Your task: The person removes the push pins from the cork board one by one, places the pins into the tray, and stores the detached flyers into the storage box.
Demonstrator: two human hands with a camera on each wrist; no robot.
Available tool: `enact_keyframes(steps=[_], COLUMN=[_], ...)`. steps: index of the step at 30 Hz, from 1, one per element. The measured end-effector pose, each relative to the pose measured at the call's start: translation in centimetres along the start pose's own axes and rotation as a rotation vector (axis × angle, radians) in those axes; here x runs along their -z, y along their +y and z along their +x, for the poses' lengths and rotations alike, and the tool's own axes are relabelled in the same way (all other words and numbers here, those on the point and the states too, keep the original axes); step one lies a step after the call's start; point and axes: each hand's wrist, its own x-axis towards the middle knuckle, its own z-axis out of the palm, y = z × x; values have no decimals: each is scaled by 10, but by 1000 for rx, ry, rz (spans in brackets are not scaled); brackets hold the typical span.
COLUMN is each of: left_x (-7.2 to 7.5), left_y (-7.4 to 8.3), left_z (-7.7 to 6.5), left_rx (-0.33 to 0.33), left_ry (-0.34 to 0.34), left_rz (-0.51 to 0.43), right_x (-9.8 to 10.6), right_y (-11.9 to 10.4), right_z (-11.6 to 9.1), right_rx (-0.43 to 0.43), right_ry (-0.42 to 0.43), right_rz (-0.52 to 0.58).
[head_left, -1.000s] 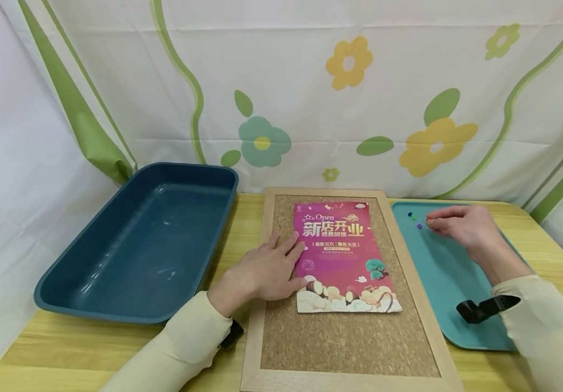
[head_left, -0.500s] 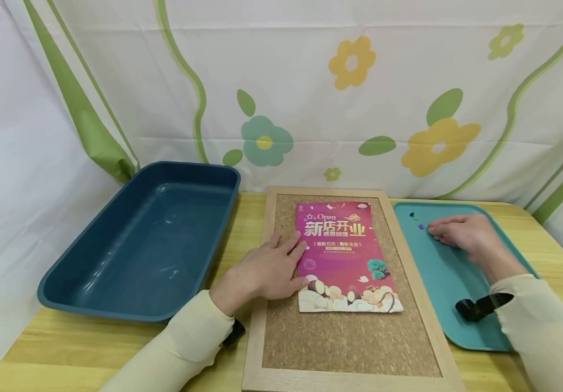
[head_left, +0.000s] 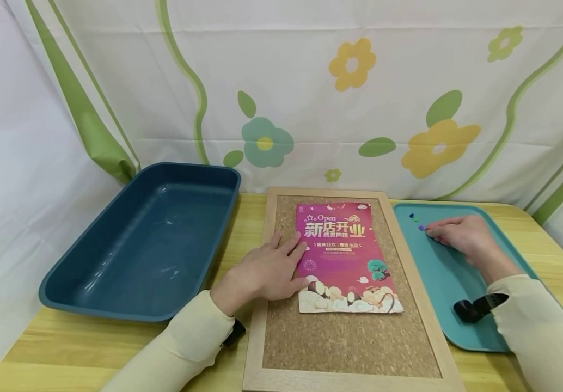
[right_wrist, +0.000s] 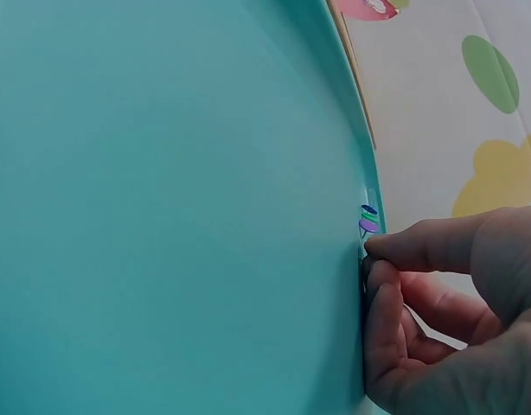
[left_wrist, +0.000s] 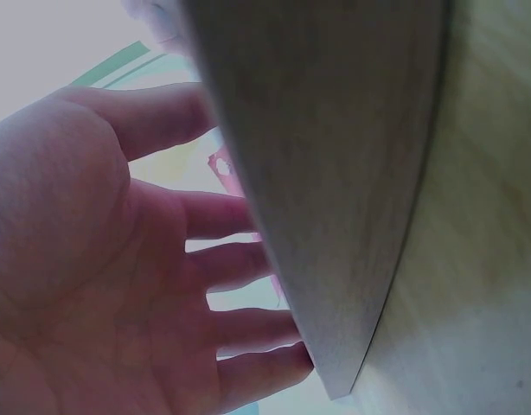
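A pink-and-purple poster (head_left: 337,261) lies on a wood-framed cork board (head_left: 350,343). My left hand (head_left: 274,272) rests with spread fingers on the poster's left edge and the board. Over on the turquoise tray (head_left: 458,294), my right hand (head_left: 463,237) has thumb and fingertips together, low at the surface. A small dark thumbtack (right_wrist: 367,266) seems pinched there, mostly hidden by the fingers. Just beyond the fingertips lie a purple thumbtack (head_left: 421,228), a green thumbtack (head_left: 416,219) and a dark blue thumbtack (head_left: 411,215).
A deep dark-blue tub (head_left: 139,250) stands on the wooden table (head_left: 80,348), left of the board. Behind everything hangs a white flowered cloth (head_left: 311,109). The board's raised frame edge (left_wrist: 326,190) shows close up in the left wrist view.
My right hand has shifted slightly down and its fingers have drawn closer together on the tray. The left hand stays on the poster, and the three thumbtacks lie where they were.
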Motion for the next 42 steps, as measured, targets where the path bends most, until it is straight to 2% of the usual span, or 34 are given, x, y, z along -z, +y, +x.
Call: enact_keyframes(steps=[6,20,26,34,42], left_x=[-1,-1,-1,-2,-2], left_y=[0,-2,-1,-3,-2], left_z=[1,-1,-1,-1,1], left_rx=[-5,-2,-7,-3,-7], left_ry=[-2,0,6,8,6], left_rz=[3,-2,-8,-7,-3], right_x=[0,-3,-3,2,-5], right_y=[1,-1,1,1,-21], right_z=[-1,-1,-1,0,-4], right_rx=[-5,16,12,14,63], right_ry=[7,11,0,-67,32], right_rz=[-49,-44,25,145,178])
